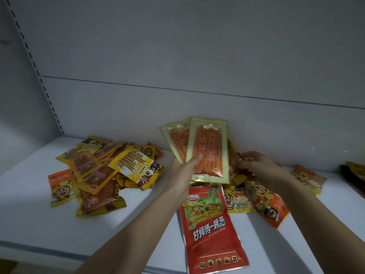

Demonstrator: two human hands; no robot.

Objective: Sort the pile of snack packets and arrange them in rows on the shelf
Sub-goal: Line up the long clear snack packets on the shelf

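Observation:
My left hand (184, 168) grips a small fan of clear packets of orange sticks (211, 147) with yellow-green borders, held upright above the white shelf (39, 210). My right hand (258, 165) reaches into the pile just right of them, fingers curled at packets there; what it holds is hidden. A big red packet (213, 230) lies flat under my arms near the shelf's front edge. A heap of yellow and orange packets (104, 175) lies to the left. Cartoon-face packets (262, 200) lie to the right.
One more cartoon-face packet (308, 177) lies apart at the right, and a dark packet (353, 175) shows at the right edge. The shelf's grey back wall (197, 56) rises behind, with a slotted upright (35, 64) at the left.

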